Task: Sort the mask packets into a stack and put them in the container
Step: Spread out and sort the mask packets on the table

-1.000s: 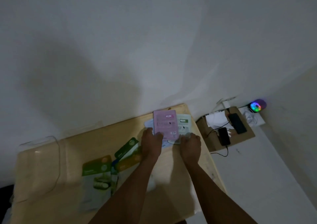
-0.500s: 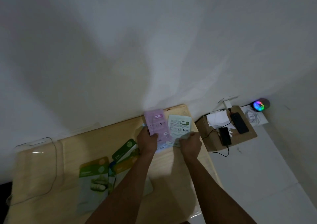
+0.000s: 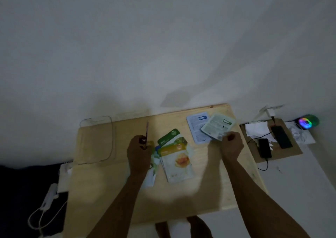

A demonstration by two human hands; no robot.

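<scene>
My left hand (image 3: 139,151) holds the pink mask packet (image 3: 147,132) edge-on, upright, above the middle of the wooden table (image 3: 112,186). My right hand (image 3: 231,144) pinches the lower corner of a pale green packet (image 3: 217,125) at the table's far right. That packet overlaps a white and blue packet (image 3: 197,126) lying flat. A loose pile of packets lies between my hands, with a yellow-topped one (image 3: 177,162) on a green-topped one (image 3: 169,136). The clear plastic container (image 3: 96,141) stands at the table's far left.
A low cardboard board (image 3: 294,151) right of the table carries two phones (image 3: 264,147), paper and cables. A glowing rainbow speaker (image 3: 307,122) sits by the wall. A white cable and power strip (image 3: 48,199) lie on the floor at left. My feet show below the table.
My left hand has carried the pink packet leftward from the right-hand pile to the table's middle, turning it edge-on. My right hand stays on the pale green packet. The view has swung left.
</scene>
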